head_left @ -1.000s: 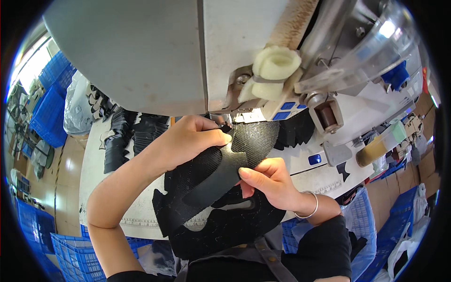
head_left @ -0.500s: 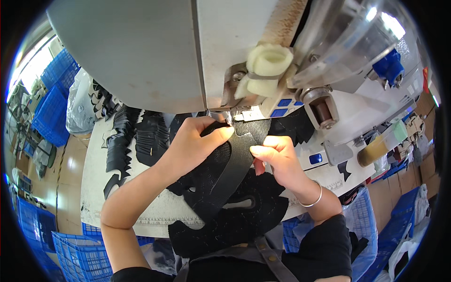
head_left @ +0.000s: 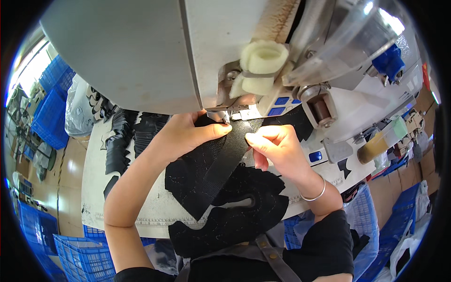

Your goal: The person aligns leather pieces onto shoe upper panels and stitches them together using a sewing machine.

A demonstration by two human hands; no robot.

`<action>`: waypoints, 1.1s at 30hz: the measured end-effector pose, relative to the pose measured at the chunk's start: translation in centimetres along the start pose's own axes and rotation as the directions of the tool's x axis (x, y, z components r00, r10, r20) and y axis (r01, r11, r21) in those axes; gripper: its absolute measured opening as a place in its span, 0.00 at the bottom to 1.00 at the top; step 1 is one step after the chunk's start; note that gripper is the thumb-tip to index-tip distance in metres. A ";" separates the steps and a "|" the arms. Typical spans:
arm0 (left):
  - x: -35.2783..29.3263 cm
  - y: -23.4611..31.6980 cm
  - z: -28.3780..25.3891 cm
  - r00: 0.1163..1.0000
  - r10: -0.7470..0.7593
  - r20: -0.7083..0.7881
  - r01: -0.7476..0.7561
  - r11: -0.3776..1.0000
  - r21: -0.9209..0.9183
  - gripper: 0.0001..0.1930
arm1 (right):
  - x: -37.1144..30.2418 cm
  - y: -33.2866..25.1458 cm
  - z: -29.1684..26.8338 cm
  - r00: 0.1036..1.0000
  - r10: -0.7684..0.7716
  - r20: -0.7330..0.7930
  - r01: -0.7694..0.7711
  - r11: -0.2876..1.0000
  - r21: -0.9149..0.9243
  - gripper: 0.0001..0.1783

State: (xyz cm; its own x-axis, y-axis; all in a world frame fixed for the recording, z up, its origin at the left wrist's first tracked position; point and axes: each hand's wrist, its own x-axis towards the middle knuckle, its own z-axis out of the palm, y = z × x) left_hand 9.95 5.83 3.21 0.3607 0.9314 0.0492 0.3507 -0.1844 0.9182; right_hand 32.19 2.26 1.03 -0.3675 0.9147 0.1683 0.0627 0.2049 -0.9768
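A black fabric piece [head_left: 191, 185] with a smooth black strip [head_left: 229, 157] on top lies under the needle area [head_left: 223, 115] of a sewing machine [head_left: 127, 51]. Beside the needle, my left hand [head_left: 185, 135] rests its thumb on the fabric; its other fingers reach past the edge and are partly hidden. To the right of the strip, my right hand [head_left: 278, 148] pinches the fabric's edge between thumb and fingers, the others curled beneath. More black cut pieces [head_left: 244, 218] hang over the table's near edge against my apron.
Stacks of black cut parts [head_left: 117, 148] lie on the white table [head_left: 96, 188] at the left. A bobbin holder [head_left: 320, 110] and a knee-shaped grey plate [head_left: 337, 149] sit at the right. Blue crates [head_left: 84, 256] stand on the floor around the table.
My left index finger has moved away from the thumb, toward the machine. The fabric's near end has turned slightly. My right hand keeps its pinch, a little further left in view.
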 end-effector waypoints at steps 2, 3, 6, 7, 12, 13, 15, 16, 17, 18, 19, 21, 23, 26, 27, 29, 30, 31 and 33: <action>-0.8 1.0 -0.2 0.999 0.035 -0.023 -0.030 0.982 0.184 0.16 | 0.0 0.0 0.0 1.000 0.015 0.008 -0.015 1.000 -0.021 0.17; -1.4 0.7 0.1 0.999 0.031 -0.028 -0.026 0.983 0.184 0.16 | 0.1 0.0 0.0 1.000 0.016 0.014 -0.015 1.000 -0.020 0.17; -2.9 -0.6 0.7 0.652 0.685 -0.325 -0.255 0.602 0.757 0.17 | -0.2 -0.3 0.2 0.999 0.030 -0.011 -0.031 0.998 -0.056 0.16; -3.6 -0.6 0.6 0.651 0.686 -0.324 -0.255 0.600 0.758 0.17 | -0.2 -0.2 0.4 0.999 0.046 -0.005 -0.046 0.998 -0.035 0.16; -6.0 0.0 4.5 0.610 0.789 0.077 -0.384 0.208 0.900 0.18 | -0.1 0.1 1.2 0.998 0.054 0.015 -0.054 0.997 0.048 0.15; -5.7 -0.4 5.1 0.591 0.798 0.120 -0.326 0.100 0.940 0.18 | -0.2 -0.2 1.3 0.998 0.053 0.018 -0.053 0.999 0.008 0.15; -5.5 -0.5 4.8 0.569 0.816 0.098 -0.305 0.099 0.947 0.16 | -0.9 -0.2 1.3 0.992 -0.033 0.118 0.051 0.988 -0.149 0.12; -5.3 -0.5 4.5 0.546 0.833 0.084 -0.285 0.091 0.954 0.15 | -1.3 -0.3 1.2 0.960 -0.231 0.156 0.277 0.860 -0.429 0.09; -5.0 -0.6 4.4 0.547 0.833 0.083 -0.283 0.090 0.955 0.15 | -1.8 -0.6 1.0 0.883 -0.397 0.250 0.457 0.606 -0.651 0.07; -4.8 -0.7 4.4 0.519 0.854 0.044 -0.283 0.123 0.951 0.14 | -2.3 -0.7 1.0 0.799 -0.555 0.231 0.505 0.411 -0.759 0.08; -4.5 -0.8 4.5 0.490 0.872 0.005 -0.287 0.156 0.945 0.14 | -2.2 -1.2 0.8 0.798 -0.556 0.231 0.506 0.411 -0.759 0.08; -4.3 -0.9 4.5 0.510 0.859 -0.036 -0.282 0.207 0.937 0.12 | -1.3 -2.3 0.2 0.609 -0.756 0.240 0.426 0.057 -0.903 0.17; -3.8 -1.4 4.1 0.475 0.877 -0.074 -0.335 0.258 0.906 0.11 | -0.7 -1.3 -0.8 0.659 -0.711 0.245 0.399 0.054 -0.915 0.23; -3.2 -1.5 3.7 0.460 0.881 -0.109 -0.340 0.288 0.895 0.09 | -0.1 -0.7 -1.6 0.621 -0.702 0.349 0.466 -0.029 -0.885 0.20; -3.0 -1.5 3.5 0.455 0.882 -0.122 -0.367 0.311 0.876 0.09 | -0.2 -0.7 -1.6 0.620 -0.701 0.351 0.467 -0.030 -0.884 0.20; -2.9 -1.7 3.1 0.461 0.878 -0.130 -0.372 0.324 0.870 0.09 | -0.1 -0.8 -1.5 0.584 -0.725 0.367 0.529 -0.004 -0.849 0.18; -2.8 -1.8 3.0 0.467 0.874 -0.136 -0.382 0.338 0.860 0.09 | -0.1 -0.6 -1.5 0.581 -0.726 0.369 0.533 -0.004 -0.846 0.18; -2.6 -1.9 2.8 0.468 0.873 -0.135 -0.379 0.337 0.862 0.09 | -0.1 -0.3 -1.5 0.562 -0.737 0.377 0.534 -0.025 -0.845 0.18; -2.3 -2.2 2.6 0.421 0.898 -0.126 -0.403 0.309 0.862 0.08 | 0.0 -0.1 -1.4 0.541 -0.749 0.383 0.536 -0.044 -0.843 0.17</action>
State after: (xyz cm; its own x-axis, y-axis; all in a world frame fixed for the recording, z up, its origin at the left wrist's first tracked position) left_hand 10.62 3.29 0.06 0.3583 0.2661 0.8949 0.7079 -0.7024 -0.0746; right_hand 33.52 2.75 1.33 -0.6011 0.2078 0.7717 0.5828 0.7747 0.2454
